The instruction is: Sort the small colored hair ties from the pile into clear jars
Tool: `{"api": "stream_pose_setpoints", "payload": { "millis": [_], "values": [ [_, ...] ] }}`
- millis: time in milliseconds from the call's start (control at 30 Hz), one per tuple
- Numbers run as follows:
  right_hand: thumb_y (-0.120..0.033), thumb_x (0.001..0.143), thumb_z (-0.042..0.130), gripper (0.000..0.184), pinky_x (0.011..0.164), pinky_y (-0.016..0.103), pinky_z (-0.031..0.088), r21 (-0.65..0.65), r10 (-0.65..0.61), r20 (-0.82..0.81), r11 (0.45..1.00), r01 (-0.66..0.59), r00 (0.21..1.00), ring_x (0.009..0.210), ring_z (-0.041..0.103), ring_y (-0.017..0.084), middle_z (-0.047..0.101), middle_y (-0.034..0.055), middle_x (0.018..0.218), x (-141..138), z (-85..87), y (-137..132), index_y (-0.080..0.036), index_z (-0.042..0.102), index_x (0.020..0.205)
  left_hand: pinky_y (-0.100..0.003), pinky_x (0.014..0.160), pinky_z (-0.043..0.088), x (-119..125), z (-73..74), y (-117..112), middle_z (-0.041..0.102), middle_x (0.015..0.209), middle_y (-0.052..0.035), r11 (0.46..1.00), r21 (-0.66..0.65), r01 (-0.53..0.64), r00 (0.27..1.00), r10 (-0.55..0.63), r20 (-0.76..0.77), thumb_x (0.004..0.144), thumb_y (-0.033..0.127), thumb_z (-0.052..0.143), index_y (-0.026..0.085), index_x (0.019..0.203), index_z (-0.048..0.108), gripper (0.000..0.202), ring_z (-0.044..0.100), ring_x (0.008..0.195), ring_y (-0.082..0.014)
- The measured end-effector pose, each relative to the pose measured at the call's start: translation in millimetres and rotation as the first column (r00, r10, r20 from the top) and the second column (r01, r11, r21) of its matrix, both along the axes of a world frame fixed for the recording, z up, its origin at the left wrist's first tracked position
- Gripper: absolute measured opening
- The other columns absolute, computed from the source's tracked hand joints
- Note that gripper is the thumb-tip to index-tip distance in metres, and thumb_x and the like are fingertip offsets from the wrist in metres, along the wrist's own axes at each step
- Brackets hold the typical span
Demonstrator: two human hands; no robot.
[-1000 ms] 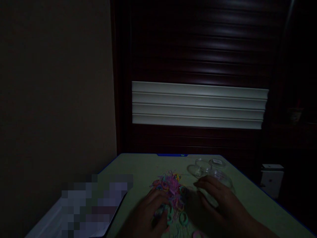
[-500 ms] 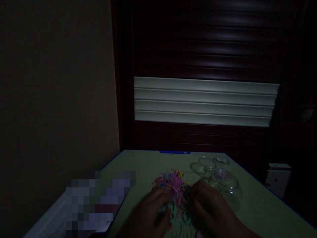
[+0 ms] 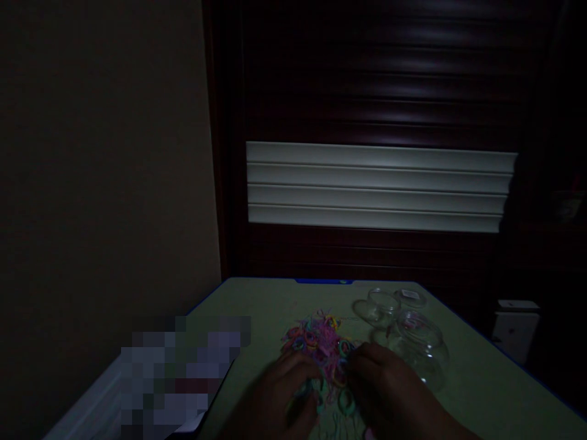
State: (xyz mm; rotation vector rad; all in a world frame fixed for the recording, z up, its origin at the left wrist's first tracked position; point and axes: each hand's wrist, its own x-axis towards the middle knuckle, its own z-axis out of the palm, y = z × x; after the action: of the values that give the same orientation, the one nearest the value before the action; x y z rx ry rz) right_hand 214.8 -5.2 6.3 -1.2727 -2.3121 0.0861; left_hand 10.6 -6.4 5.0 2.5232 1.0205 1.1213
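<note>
A tangled pile of small colourful hair ties (image 3: 326, 343), mostly pink with orange, yellow and green, lies in the middle of the table. My left hand (image 3: 282, 388) curls at the pile's near left side, with several greenish hair ties (image 3: 318, 390) showing between its thumb and fingers. At the right edge of the pile is my right hand (image 3: 383, 379), its fingers bent together; their tips are dark, and what they hold is hidden. Between the hands a green hair tie (image 3: 347, 402) rests on the table, and several thin bands (image 3: 337, 425) lie in a row nearer me.
Clear plastic jars (image 3: 419, 351) and a small clear container (image 3: 383, 305) stand at the right, beside a round lid (image 3: 410, 297) with a label. The pale green table (image 3: 257, 305) has a blue edge. A blurred-out item (image 3: 183, 373) is at the left. A white box (image 3: 516, 330) stands beyond the right edge.
My right hand has shifted slightly down and its fingers have drawn in at the pile's edge, uncovering more hair ties there. The left hand stays nearly in place.
</note>
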Motion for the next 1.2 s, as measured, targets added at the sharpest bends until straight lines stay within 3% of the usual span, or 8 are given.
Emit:
{"api": "stream_pose_setpoints", "payload": {
  "millis": [233,500,633,767,933,1033,1200],
  "values": [
    [-0.018,0.085,0.04,0.02,0.063,0.024,0.039,-0.012,0.007,0.01,1.0,-0.006,1.0,0.074,0.051,0.015,0.055,0.0049,0.083,1,1.1,-3,-0.019,0.06,0.081,-0.025,0.083,0.046,-2,10.4,-3,0.062,0.092,-0.0027,0.999,-0.039,-0.005,0.996,0.002,-0.088,0.073,0.006,0.047,0.021,0.091,0.058,0.026,0.057,0.091,-0.0163],
    [-0.02,0.085,0.041,0.016,0.064,0.026,0.039,-0.01,-0.013,-0.018,1.0,0.013,1.0,0.073,0.05,0.015,0.054,0.0034,0.081,2,12.6,-10,-0.02,0.055,0.077,-0.026,0.082,0.046,0,1.5,1,0.061,0.093,-0.0051,0.999,-0.02,-0.025,0.998,0.023,-0.059,0.076,0.007,0.046,0.02,0.092,0.058,0.024,0.056,0.091,-0.0173],
    [-0.021,0.087,0.038,0.018,0.064,0.027,0.038,0.01,-0.03,-0.053,0.999,0.031,0.998,0.071,0.049,0.015,0.052,0.0025,0.079,4,16.0,-11,-0.02,0.053,0.077,-0.028,0.088,0.042,5,5.5,3,0.059,0.1,-0.0043,1.0,-0.007,-0.004,0.999,0.003,-0.053,0.078,0.005,0.046,0.021,0.098,0.058,0.029,0.053,0.096,-0.0171],
    [-0.021,0.087,0.037,0.019,0.065,0.029,0.038,0.058,-0.051,-0.096,0.997,0.057,0.994,0.071,0.049,0.016,0.052,0.0027,0.077,8,19.5,-9,-0.019,0.053,0.077,-0.029,0.085,0.042,18,14.7,4,0.059,0.092,-0.0035,0.999,0.019,0.042,0.988,-0.039,-0.147,0.081,0.008,0.046,0.019,0.092,0.058,0.019,0.053,0.089,-0.0168],
    [-0.017,0.085,0.038,0.019,0.07,0.031,0.039,0.144,-0.075,-0.16,0.985,0.099,0.984,0.078,0.051,0.018,0.055,0.0063,0.086,18,22.8,-4,-0.017,0.057,0.09,-0.029,0.081,0.042,40,21.9,9,0.058,0.091,-0.0034,0.994,0.058,0.09,0.939,-0.065,-0.338,0.082,0.01,0.048,0.018,0.089,0.058,0.014,0.053,0.088,-0.0175],
    [-0.015,0.083,0.04,0.021,0.072,0.034,0.039,0.206,-0.085,-0.16,0.971,0.118,0.983,0.081,0.052,0.02,0.056,0.008,0.088,22,21.7,-2,-0.016,0.057,0.096,-0.029,0.08,0.043,46,20.5,14,0.058,0.093,-0.004,0.996,0.064,0.06,0.912,-0.028,-0.41,0.083,0.009,0.048,0.016,0.089,0.058,0.013,0.053,0.089,-0.0181],
    [-0.015,0.082,0.041,0.022,0.072,0.035,0.04,0.241,-0.084,-0.148,0.963,0.118,0.985,0.081,0.052,0.02,0.057,0.0082,0.087,21,22.0,0,-0.016,0.058,0.096,-0.03,0.082,0.042,42,11.5,20,0.058,0.095,-0.0033,0.999,0.026,0.024,0.914,-0.011,-0.405,0.083,0.01,0.049,0.018,0.092,0.059,0.015,0.052,0.091,-0.0182]
  ]
}}
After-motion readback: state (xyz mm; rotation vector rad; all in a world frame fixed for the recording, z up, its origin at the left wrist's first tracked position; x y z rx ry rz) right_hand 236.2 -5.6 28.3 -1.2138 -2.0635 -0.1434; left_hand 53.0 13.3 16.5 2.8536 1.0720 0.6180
